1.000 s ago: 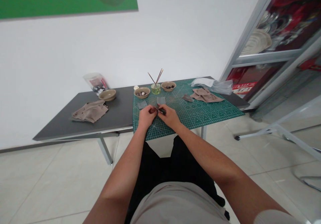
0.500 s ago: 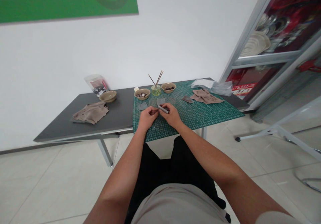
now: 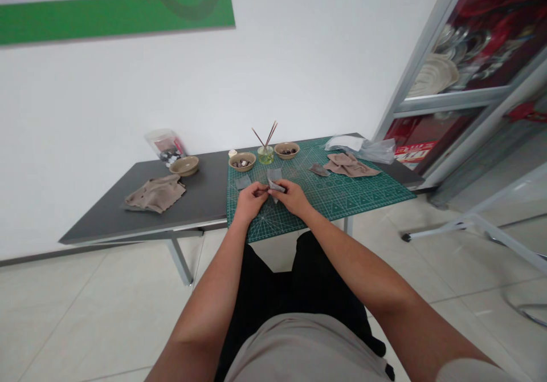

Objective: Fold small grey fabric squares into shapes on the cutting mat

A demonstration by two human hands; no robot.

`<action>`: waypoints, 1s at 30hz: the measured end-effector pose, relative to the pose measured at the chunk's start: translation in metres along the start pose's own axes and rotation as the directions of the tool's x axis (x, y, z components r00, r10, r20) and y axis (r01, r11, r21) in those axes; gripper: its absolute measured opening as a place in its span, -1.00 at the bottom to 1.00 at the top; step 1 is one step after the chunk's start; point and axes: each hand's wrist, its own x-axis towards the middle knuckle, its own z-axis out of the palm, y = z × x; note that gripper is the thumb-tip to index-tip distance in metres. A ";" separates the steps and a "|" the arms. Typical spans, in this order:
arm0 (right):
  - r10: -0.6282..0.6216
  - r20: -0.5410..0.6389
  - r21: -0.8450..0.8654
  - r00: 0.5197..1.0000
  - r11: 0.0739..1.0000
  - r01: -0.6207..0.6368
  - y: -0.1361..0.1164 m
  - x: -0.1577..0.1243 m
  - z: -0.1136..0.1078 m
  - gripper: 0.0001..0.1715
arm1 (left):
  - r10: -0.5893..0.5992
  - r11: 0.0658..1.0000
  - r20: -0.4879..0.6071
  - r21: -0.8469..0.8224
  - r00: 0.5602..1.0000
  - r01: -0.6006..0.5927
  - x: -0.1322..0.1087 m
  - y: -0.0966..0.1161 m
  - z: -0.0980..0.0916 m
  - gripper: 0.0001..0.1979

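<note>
Nearest the camera, both forearms reached out from the lap to the front edge of the bench point(image 3: 200, 199), where the green cutting mat point(image 3: 342, 191) lay. Just above it the right hand point(image 3: 292, 195) pinched a small grey piece point(image 3: 277, 187) between thumb and fingers. The left hand point(image 3: 252, 194) was curled narrow at the piece's other end; whether it gripped the piece or something smaller, I could not tell. The piece was held off the mat, probably so both sets of fingertips could reach it. Its long side ran roughly across, hand to hand, with one corner hanging toward the mat.

Beyond lay two grey squares point(image 3: 243, 182), then two bowls point(image 3: 242, 160) either side of a glass jar of sticks point(image 3: 265, 153), likely kept within reach. Tan cloths point(image 3: 154, 192) lay out at either side.
</note>
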 end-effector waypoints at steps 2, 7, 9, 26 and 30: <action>0.035 -0.024 0.060 0.999 0.998 -0.034 0.002 0.001 0.000 -0.75 | -0.003 1.000 -0.005 -0.004 1.000 0.003 0.001 -0.001 -0.001 -0.91; 0.057 -0.064 0.093 0.996 0.994 -0.051 0.004 0.001 -0.002 -0.76 | 0.007 0.998 0.047 0.068 0.999 -0.010 0.001 0.002 -0.002 -0.95; 0.065 -0.055 0.085 0.996 0.995 -0.060 0.002 0.000 -0.004 -0.77 | -0.006 0.998 0.048 0.067 0.999 0.003 0.001 0.004 -0.002 -0.94; -0.066 -0.017 0.022 0.998 0.998 0.066 0.006 0.002 -0.003 -0.89 | -0.085 0.995 -0.021 -0.056 0.996 0.084 0.000 0.008 -0.007 -0.85; -0.060 -0.014 0.016 0.998 0.998 0.060 0.006 0.002 -0.003 -0.87 | -0.057 0.996 0.027 -0.064 0.998 0.059 -0.001 0.006 -0.006 -0.84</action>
